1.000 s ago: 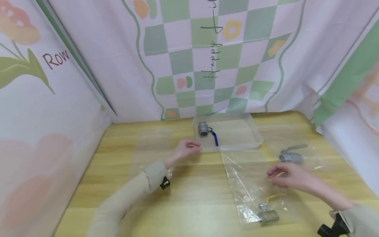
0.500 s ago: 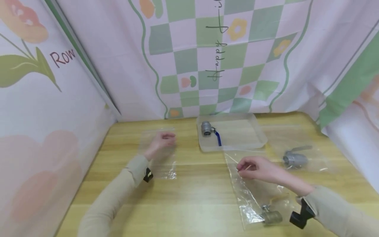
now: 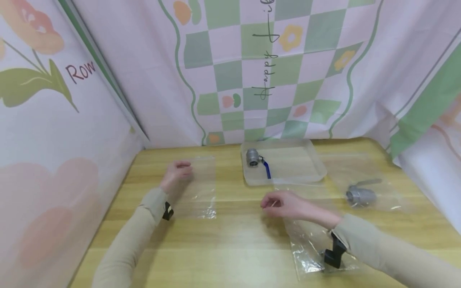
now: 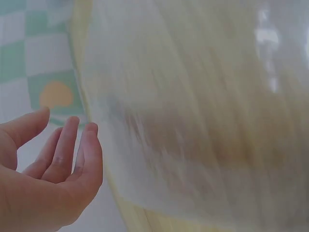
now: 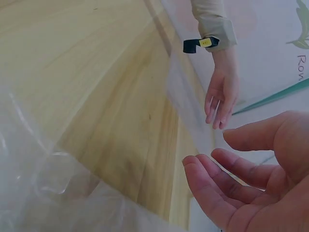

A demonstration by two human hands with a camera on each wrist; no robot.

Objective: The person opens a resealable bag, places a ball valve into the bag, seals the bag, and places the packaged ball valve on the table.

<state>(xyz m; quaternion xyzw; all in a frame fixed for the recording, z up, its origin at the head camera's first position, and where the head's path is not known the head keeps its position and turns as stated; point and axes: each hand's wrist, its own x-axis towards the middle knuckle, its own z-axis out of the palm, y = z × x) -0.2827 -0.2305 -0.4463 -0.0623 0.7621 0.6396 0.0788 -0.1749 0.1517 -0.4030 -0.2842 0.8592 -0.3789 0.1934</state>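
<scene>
Above a flat clear plastic bag on the left of the table hovers my left hand. In the left wrist view its fingers are loosely bent and hold nothing. My right hand is over the left edge of a second clear bag, fingers and thumb apart with nothing between them in the right wrist view. The right forearm and its wrist camera hide most of that bag's contents. A grey ball valve with a grey lever lies in a third clear bag at the right.
At the back of the wooden table stands a shallow translucent tray. A ball valve with a blue lever lies in its left end. Printed curtains hang behind and at both sides.
My left hand has moved left from beside the tray to above the left bag. The right hand has swept left across the middle bag, and its forearm now covers the yellow-levered valve.
</scene>
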